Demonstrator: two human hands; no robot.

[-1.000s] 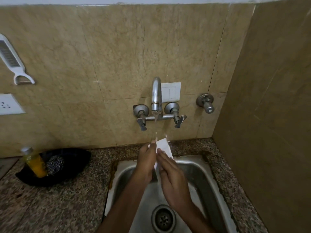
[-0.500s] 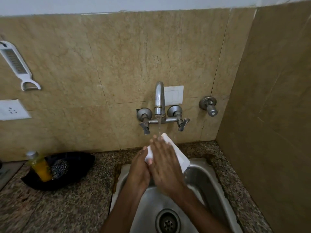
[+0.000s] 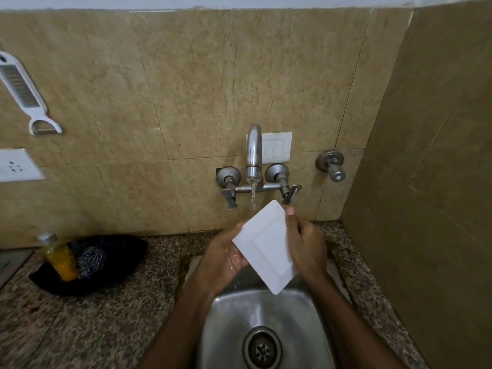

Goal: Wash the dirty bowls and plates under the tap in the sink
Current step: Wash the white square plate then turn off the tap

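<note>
Grip, right hand [image 3: 306, 246]: closed round the right edge of the white square plate [image 3: 266, 246].
Grip, left hand [image 3: 226, 254]: cupped under the plate's left edge, holding it.
Plate: tilted just below the chrome wall tap [image 3: 254, 150], with its upper edge in the water stream [image 3: 253, 198], above the steel sink [image 3: 266, 312].
Risk: the wet rim could slip and strike the sink if either hold loosens.
Pose: the forearms converge below the tap.

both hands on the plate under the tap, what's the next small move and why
Probably shift the white square plate a little toward the left, so water from the chrome tap lands on its face: the stream seems to meet only its upper left edge. The left hand and right hand each grip a side.
</note>
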